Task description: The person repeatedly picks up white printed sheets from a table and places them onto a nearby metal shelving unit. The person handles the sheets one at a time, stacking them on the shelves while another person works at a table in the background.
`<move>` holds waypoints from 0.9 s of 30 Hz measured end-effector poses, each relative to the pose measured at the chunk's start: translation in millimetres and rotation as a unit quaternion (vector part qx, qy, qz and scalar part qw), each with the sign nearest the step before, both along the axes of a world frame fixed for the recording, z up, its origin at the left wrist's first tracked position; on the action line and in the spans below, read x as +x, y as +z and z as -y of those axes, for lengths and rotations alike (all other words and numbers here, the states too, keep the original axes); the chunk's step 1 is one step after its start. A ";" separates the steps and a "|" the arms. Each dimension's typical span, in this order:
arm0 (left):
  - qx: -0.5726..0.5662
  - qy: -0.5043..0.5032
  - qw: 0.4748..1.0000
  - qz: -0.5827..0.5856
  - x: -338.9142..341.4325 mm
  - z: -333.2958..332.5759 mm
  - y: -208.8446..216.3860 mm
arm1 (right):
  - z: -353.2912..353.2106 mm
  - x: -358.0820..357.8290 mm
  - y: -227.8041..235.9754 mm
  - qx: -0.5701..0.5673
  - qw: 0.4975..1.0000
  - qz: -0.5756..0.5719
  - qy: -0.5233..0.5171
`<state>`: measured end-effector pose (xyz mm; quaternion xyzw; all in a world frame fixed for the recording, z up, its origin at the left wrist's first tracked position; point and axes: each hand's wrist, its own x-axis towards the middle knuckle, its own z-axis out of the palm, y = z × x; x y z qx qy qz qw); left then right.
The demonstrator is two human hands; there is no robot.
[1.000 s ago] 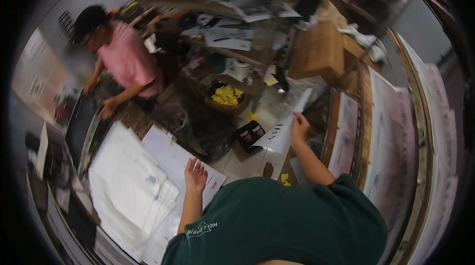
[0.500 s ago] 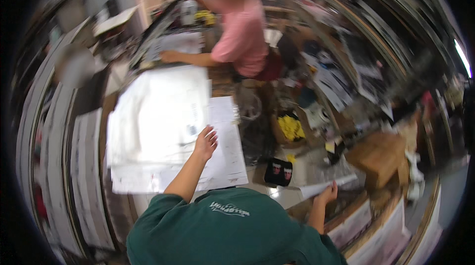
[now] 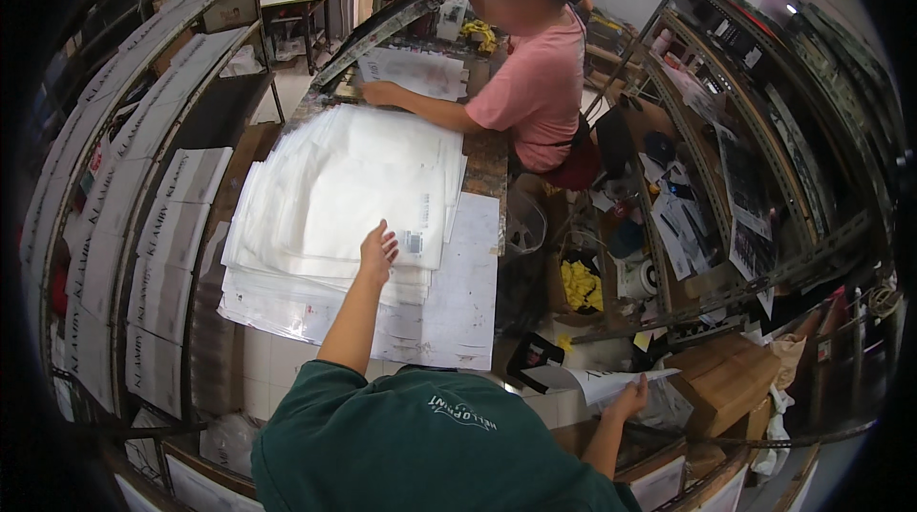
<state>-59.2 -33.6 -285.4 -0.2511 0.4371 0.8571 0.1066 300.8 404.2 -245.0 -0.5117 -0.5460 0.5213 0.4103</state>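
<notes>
**One stack, one loose sheet — hands at bench**

1. Stack of clear plastic bags [image 3: 334, 197], centre of worktable [image 3: 487, 163]: slick, floppy, prob. slides; best pinched at a near corner, top layer only.
2. Paper sheet [image 3: 611, 380], low right, off the table: light, creases easily.
3. Left hand [image 3: 377, 249]: flat, fingers spread, resting on stack, gripping nothing.
4. Right hand [image 3: 630, 402]: pinching sheet's edge.
</notes>
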 end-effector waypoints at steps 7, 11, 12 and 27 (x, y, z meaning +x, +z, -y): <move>0.026 0.004 0.995 -0.097 -72.8 3.9 -7.5 | 8.0 6.0 16.1 0.071 0.995 0.040 0.056; 0.112 -0.033 0.993 -0.013 -107.1 -8.1 -36.6 | 22.5 11.1 29.6 0.056 0.996 0.020 0.072; 0.127 -0.042 0.991 -0.016 -118.7 4.5 -68.2 | 27.6 7.2 38.6 0.048 0.995 0.015 0.081; -0.033 -0.280 0.955 -0.095 155.2 -244.4 80.4 | 1.6 177.5 -88.2 0.096 0.919 0.312 -0.222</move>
